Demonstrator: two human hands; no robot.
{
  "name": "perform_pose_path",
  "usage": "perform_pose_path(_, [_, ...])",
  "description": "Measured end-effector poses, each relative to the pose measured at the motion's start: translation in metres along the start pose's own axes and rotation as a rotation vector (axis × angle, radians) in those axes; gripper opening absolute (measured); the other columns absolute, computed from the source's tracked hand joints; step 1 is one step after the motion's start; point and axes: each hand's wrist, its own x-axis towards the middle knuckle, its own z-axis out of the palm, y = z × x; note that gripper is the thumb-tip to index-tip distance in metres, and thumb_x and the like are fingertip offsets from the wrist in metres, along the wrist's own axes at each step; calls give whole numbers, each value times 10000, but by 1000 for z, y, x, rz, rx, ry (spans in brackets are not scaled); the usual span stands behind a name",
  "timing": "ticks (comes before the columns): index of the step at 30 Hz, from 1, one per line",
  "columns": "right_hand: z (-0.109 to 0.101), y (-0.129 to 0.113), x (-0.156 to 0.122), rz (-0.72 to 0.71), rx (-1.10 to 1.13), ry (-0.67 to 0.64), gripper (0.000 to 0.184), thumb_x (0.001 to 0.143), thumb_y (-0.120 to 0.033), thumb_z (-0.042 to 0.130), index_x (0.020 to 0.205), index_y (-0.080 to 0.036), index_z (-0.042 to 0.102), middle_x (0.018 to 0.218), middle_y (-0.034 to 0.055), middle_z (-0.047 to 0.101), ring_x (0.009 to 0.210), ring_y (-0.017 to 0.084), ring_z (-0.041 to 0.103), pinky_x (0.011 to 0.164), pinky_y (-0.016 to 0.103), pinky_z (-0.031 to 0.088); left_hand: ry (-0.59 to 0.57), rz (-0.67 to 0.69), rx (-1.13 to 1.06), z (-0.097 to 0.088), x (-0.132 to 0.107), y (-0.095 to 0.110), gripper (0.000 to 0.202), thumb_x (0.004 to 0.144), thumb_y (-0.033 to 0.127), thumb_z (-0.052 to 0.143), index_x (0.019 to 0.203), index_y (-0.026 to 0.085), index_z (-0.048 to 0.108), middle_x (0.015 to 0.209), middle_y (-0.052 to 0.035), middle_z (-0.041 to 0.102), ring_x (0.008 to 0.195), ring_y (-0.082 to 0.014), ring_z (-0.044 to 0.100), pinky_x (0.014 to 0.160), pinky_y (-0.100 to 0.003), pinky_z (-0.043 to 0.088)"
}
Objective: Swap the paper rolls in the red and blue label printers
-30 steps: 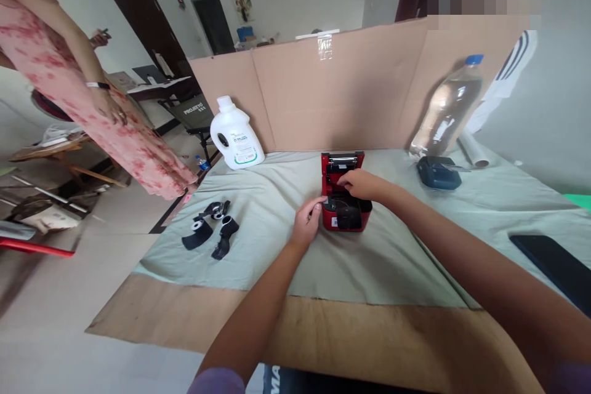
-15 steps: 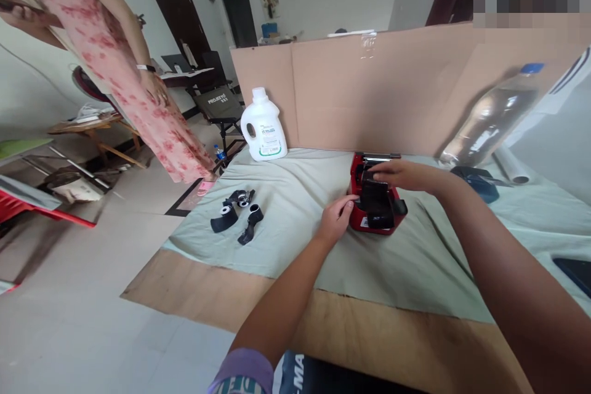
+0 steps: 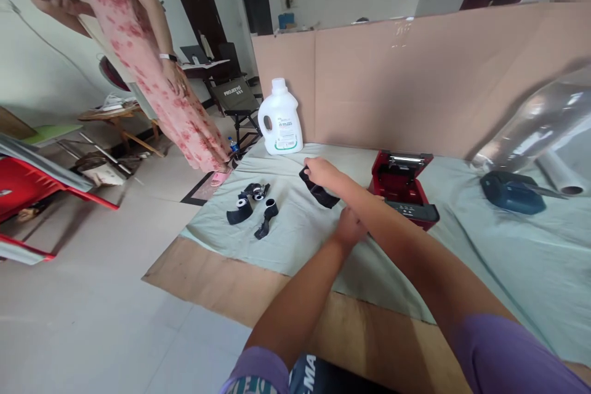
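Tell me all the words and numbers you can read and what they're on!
"PROJEEYO": dark folding chair; characters underneath are too small.
"MA": dark item at the bottom edge, partly cut off.
Unreadable, too small: white bottle label, red machine panel marks.
Unclear, cut off: letters on the left sleeve.

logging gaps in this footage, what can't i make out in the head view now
Head view:
Left hand: most fingers, hidden behind the right forearm.
Black strip: held end, covered by the right hand.
Red machine: near left side, behind that forearm.
Clear bottle: top, cut off by right edge.
White jug: small print, too blurred.
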Motion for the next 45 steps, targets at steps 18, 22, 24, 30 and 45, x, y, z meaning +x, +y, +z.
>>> perform_pose_path(18, [34,-36,-7,-501,25,307,362,963,-230,466,1265,-154,651,1141,149,651,1115,280,510,960,383,380,59,-35,4,0,11,1,349,1031,384,422,1218,194,647,1225,-86,700,1145,-235,641,1051,-388,505])
perform_pose_path(22, [54,-58,-18,-694,88,97,395,854,-204,609,1241,-173,682,1023,112,714,1066,273,529,913,367,375,42,85,68,-7,2,16,378,1027,340,373,1243,203,651,1255,-76,694,1162,-228,640,1070,-371,496])
perform_pose_path(24, [62,-62,-19,-710,68,30,369,868,-213,608,1224,-172,695,965,117,727,1043,273,559,907,372,372,38,112,100,-9,-1,20,389,1025,316,347,1245,214,651,1247,-75,697,1165,-226,638,1065,-368,499])
perform_pose_path(30, [73,-53,-24,-632,336,12,340,837,-186,637,1171,-170,698,1052,105,729,937,211,639,855,310,431,-21,114,239,-8,-6,26,390,1023,347,376,1344,235,567,1283,-58,672,1165,-227,631,1036,-354,503])
perform_pose_path(45, [-56,67,-137,-9,1165,92,409,902,-260,561,1298,-200,640,1018,67,712,692,131,633,592,238,523,100,29,298,-3,-3,-3,336,1031,378,381,1182,193,618,900,-57,683,834,-210,638,810,-347,519])
